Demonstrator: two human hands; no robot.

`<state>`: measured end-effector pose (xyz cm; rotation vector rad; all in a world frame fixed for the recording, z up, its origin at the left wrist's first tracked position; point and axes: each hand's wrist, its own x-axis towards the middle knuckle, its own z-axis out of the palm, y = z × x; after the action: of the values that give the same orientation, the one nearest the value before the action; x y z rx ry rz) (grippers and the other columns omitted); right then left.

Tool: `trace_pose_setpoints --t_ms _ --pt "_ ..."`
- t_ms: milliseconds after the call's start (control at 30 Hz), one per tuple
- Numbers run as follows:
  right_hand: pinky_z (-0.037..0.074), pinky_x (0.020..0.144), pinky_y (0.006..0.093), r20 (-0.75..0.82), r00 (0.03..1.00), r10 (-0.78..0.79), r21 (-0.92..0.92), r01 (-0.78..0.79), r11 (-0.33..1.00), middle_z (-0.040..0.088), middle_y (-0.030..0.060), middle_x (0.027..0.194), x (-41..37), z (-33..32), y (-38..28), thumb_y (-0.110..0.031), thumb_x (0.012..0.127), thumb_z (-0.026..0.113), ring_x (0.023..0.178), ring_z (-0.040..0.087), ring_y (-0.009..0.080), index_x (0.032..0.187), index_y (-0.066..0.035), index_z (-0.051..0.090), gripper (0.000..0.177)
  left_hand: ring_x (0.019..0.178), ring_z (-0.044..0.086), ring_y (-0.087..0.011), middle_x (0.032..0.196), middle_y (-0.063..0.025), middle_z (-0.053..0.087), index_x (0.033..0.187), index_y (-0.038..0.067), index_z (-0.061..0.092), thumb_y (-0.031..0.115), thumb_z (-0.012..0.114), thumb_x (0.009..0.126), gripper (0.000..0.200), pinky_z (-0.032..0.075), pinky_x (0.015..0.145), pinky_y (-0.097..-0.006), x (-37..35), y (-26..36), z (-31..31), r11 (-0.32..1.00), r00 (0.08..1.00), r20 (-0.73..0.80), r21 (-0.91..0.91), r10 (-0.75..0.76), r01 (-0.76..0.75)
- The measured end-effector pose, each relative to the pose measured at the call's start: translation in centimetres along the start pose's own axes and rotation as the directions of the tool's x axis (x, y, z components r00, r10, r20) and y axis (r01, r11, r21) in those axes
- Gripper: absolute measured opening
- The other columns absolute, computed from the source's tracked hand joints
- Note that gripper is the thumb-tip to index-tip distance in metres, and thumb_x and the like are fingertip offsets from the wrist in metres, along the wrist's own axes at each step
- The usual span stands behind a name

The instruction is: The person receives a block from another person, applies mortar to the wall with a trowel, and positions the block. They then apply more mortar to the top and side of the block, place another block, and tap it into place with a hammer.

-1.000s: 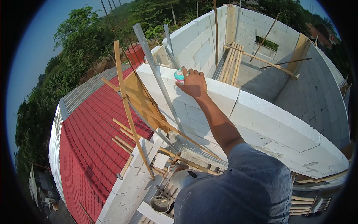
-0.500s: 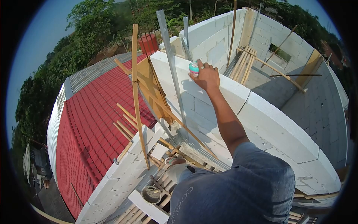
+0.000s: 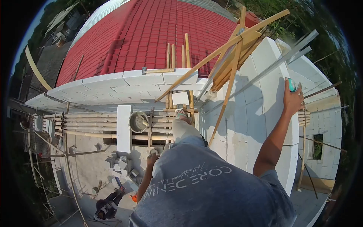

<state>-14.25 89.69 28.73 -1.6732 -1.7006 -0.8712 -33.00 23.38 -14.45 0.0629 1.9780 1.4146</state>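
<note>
Fingers point(image 3: 299, 90) of my right hand point(image 3: 293, 101) clasp the teal disc point(image 3: 291, 84) atop the wall point(image 3: 264, 75) (grip firmly, lean gently).

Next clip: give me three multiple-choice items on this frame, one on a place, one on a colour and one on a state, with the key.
1. Where is the right hand?
A. At the top of the white block wall
B. On a ladder rung
C. In a pocket

2. What colour is the tiled roof?
A. Green
B. Red
C. Blue

3. How does the bucket on the bamboo platform stand?
A. On its side
B. Upside down
C. Upright, mouth open

Key:
1 A: the arm reaches up to the wall's top edge, where the hand holds a small teal object.
2 B: the ribbed tiles beyond the wall are plainly red.
3 C: its round open mouth faces the camera from above.
</note>
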Motion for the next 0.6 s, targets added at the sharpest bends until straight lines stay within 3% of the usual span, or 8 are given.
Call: trace_pose_setpoints --t_ms 67,133,200,267,367,467,533,600 --pt "0.038 0.102 0.0518 -0.225 0.97 -0.092 0.021 0.099 0.995 0.069 0.0079 0.117 0.2 -0.3 0.3 -0.075 0.082 0.058 0.112 0.063 0.0303 0.137 -0.018 0.056 0.079 0.081 0.067 -0.0184 0.094 -0.0091 0.07 0.11 0.009 0.065 0.034 0.06 0.094 0.029 0.053 0.067 -0.0341 2.5 -2.3 -0.3 0.968 0.994 -0.051 0.229 -0.094 0.103" --pt "0.042 0.096 0.0505 -0.432 0.896 -0.102 0.186 0.2 0.962 0.068 0.0088 0.116 0.1 -0.6 0.4 -0.055 0.086 0.07 0.106 0.064 0.0295 0.13 -0.013 0.059 0.061 0.087 0.065 -0.0162 0.097 -0.0059 0.068 0.122 0.011 0.062 0.034 0.059 0.096 0.035 0.051 0.07 -0.0316 -0.1 5.2 0.0 0.891 0.923 -0.154 -0.356 -0.353 0.282" --pt "0.043 0.093 0.0491 -0.531 0.828 -0.18 0.291 0.378 0.879 0.068 0.0093 0.115 -1.5 -2.1 -0.8 -0.043 0.086 0.073 0.103 0.064 0.0293 0.126 -0.011 0.06 0.053 0.097 0.064 -0.0212 0.1 -0.0068 0.066 0.133 0.012 0.056 0.033 0.059 0.097 0.041 0.051 0.084 -0.0386 -1.5 11.8 -1.0 0.933 0.968 -0.17 -0.341 -0.185 0.118" --pt "0.045 0.09 0.0477 -0.625 0.751 -0.215 0.375 0.53 0.76 0.067 0.0098 0.114 -4.0 -3.0 -4.8 -0.031 0.086 0.077 0.1 0.064 0.0291 0.122 -0.008 0.061 0.045 0.095 0.063 -0.0153 0.096 -0.0035 0.067 0.14 0.008 0.051 0.036 0.06 0.097 0.051 0.048 0.084 -0.0327 -3.0 19.6 -1.8 0.891 0.981 -0.191 -0.448 -0.016 -0.073" --pt "0.046 0.093 0.0441 -0.23 0.901 -0.368 0.84 0.374 0.392 0.065 0.0146 0.116 -12.1 -1.8 -10.4 -0.019 0.088 0.073 0.103 0.062 0.0317 0.122 -0.001 0.061 0.04 0.098 0.063 -0.0206 0.092 -0.0064 0.067 0.15 0.005 0.037 0.043 0.061 0.096 0.07 0.046 0.091 -0.039 -5.4 28.9 -3.0 0.679 0.914 -0.195 -0.617 0.356 -0.397" --pt "0.047 0.094 0.0423 0.15 0.774 -0.616 0.967 0.016 0.255 0.062 0.0189 0.121 -20.6 -0.2 -15.0 -0.018 0.087 0.074 0.105 0.061 0.0323 0.128 0.0 0.059 0.047 0.098 0.065 -0.0263 0.081 -0.0083 0.067 0.153 0.004 0.029 0.052 0.063 0.093 0.084 0.043 0.094 -0.046 -10.6 38.5 -3.8 0.377 0.604 -0.184 -0.631 0.776 -0.677" --pt "0.048 0.094 0.0421 0.145 0.558 -0.817 0.984 0.002 0.176 0.061 0.0182 0.123 -25.7 2.7 -16.4 -0.021 0.085 0.076 0.105 0.061 0.0316 0.134 -0.003 0.057 0.055 0.091 0.068 -0.0265 0.074 -0.0088 0.065 0.148 0.009 0.04 0.056 0.064 0.091 0.077 0.047 0.088 -0.0494 -13.5 43.9 -3.2 0.058 0.147 -0.095 -0.617 0.985 -0.785" --pt "0.049 0.094 0.041 0.189 0.254 -0.949 0.979 0.022 0.201 0.06 0.0189 0.126 -29.5 3.7 -17.2 -0.028 0.084 0.077 0.11 0.061 0.0308 0.137 -0.006 0.055 0.061 0.072 0.067 -0.022 0.064 -0.0048 0.06 0.151 0.029 0.039 0.051 0.067 0.091 0.069 0.05 0.088 -0.0459 -19.1 47.6 -2.1 0.064 0.096 -0.029 -0.557 0.995 -0.828"
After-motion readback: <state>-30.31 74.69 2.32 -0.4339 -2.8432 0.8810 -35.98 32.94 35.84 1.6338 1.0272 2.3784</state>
